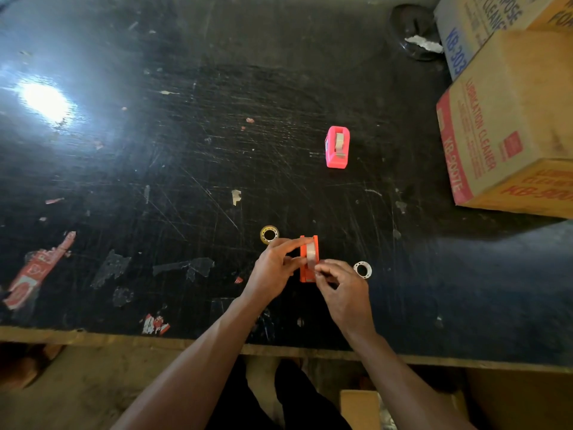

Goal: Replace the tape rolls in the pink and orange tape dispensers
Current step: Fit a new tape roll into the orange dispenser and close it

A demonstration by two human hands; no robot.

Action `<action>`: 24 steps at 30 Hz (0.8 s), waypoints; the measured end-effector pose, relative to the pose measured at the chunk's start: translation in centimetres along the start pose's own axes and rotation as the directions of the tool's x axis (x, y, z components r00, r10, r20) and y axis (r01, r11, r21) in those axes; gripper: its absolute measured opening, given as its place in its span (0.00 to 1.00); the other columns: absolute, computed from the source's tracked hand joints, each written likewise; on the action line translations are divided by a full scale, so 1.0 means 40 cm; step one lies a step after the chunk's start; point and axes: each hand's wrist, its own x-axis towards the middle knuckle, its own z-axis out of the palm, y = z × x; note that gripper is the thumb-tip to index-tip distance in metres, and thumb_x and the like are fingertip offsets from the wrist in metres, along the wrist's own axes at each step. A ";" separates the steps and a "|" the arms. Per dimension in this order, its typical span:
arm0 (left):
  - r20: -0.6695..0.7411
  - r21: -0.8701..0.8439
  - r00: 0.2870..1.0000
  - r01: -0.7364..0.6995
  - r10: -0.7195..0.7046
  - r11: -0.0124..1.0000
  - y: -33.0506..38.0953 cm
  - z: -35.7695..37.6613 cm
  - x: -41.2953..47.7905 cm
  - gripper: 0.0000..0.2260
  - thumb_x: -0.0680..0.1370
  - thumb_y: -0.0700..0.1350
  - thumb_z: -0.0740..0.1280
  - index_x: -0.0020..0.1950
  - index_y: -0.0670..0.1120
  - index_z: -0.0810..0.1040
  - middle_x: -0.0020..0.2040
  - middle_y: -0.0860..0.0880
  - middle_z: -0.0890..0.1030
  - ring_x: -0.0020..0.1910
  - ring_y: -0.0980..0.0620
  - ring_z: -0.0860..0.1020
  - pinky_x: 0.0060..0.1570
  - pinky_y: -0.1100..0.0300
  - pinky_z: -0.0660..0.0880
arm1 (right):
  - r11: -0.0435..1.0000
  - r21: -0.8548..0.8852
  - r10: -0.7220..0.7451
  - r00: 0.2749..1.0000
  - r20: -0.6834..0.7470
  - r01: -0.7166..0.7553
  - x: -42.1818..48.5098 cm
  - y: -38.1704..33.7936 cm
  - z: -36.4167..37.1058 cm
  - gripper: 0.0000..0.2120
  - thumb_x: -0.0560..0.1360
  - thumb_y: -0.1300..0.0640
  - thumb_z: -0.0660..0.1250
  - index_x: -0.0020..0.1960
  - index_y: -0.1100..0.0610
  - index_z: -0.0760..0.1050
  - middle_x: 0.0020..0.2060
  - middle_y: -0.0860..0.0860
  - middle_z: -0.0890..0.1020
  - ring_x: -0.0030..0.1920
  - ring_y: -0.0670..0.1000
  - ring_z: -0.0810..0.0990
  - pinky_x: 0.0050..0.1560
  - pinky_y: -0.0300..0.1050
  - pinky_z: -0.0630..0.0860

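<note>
An orange tape dispenser [305,274] stands on the black table near its front edge, with a clear tape roll [311,253] seated in it. My left hand [274,268] grips the dispenser's left side, fingers reaching over the roll. My right hand [339,285] pinches at the roll's near side, by the cutter end. The pink tape dispenser [338,147] stands farther back, a roll inside it. A yellowish tape core [269,234] lies left of the orange dispenser. A white core [362,270] lies to its right.
Cardboard boxes [508,125] are stacked at the table's right rear. A dark bowl-like object [414,32] with white scraps sits behind them. Torn labels and tape scraps [37,271] stick to the scratched tabletop [186,150]. A bright glare marks the far left.
</note>
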 end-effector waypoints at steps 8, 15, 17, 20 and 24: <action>-0.002 0.042 0.998 -0.057 0.057 0.997 -0.010 0.009 -0.004 0.23 0.80 0.43 0.71 0.71 0.63 0.75 0.67 0.52 0.74 0.58 0.53 0.83 0.58 0.50 0.83 | 0.999 -0.015 -0.048 0.999 0.003 0.048 -0.015 0.010 0.004 0.10 0.76 0.67 0.73 0.55 0.59 0.85 0.53 0.49 0.85 0.51 0.39 0.81 0.55 0.23 0.73; -0.047 0.026 0.998 -0.038 0.039 0.999 0.000 0.024 -0.012 0.22 0.81 0.41 0.70 0.73 0.58 0.76 0.62 0.54 0.76 0.55 0.55 0.82 0.55 0.51 0.84 | 0.994 -0.030 -0.102 0.994 0.049 0.103 -0.038 0.031 0.004 0.11 0.75 0.67 0.73 0.55 0.58 0.86 0.53 0.47 0.85 0.52 0.39 0.81 0.57 0.24 0.73; -0.045 0.036 0.998 -0.032 0.033 0.999 0.004 0.022 -0.014 0.21 0.81 0.42 0.70 0.72 0.59 0.76 0.62 0.54 0.76 0.55 0.55 0.82 0.55 0.51 0.84 | 0.993 -0.028 -0.109 0.993 0.055 0.110 -0.038 0.035 0.004 0.10 0.76 0.66 0.73 0.55 0.57 0.86 0.54 0.46 0.85 0.53 0.39 0.81 0.57 0.24 0.73; -0.044 0.075 0.998 -0.033 0.037 0.997 0.006 0.021 -0.015 0.21 0.81 0.44 0.70 0.72 0.61 0.75 0.63 0.55 0.75 0.56 0.55 0.82 0.56 0.50 0.84 | 0.993 -0.019 -0.119 0.991 0.059 0.120 -0.040 0.038 0.008 0.09 0.76 0.64 0.73 0.55 0.56 0.86 0.54 0.46 0.85 0.53 0.40 0.83 0.57 0.28 0.76; -0.052 0.108 0.998 -0.025 0.030 0.994 0.011 0.021 -0.020 0.21 0.82 0.45 0.69 0.73 0.62 0.74 0.64 0.55 0.75 0.56 0.56 0.81 0.58 0.49 0.82 | 0.990 -0.016 -0.139 0.989 0.042 0.140 -0.045 0.045 0.015 0.08 0.77 0.62 0.73 0.55 0.57 0.85 0.54 0.47 0.85 0.53 0.42 0.83 0.57 0.34 0.79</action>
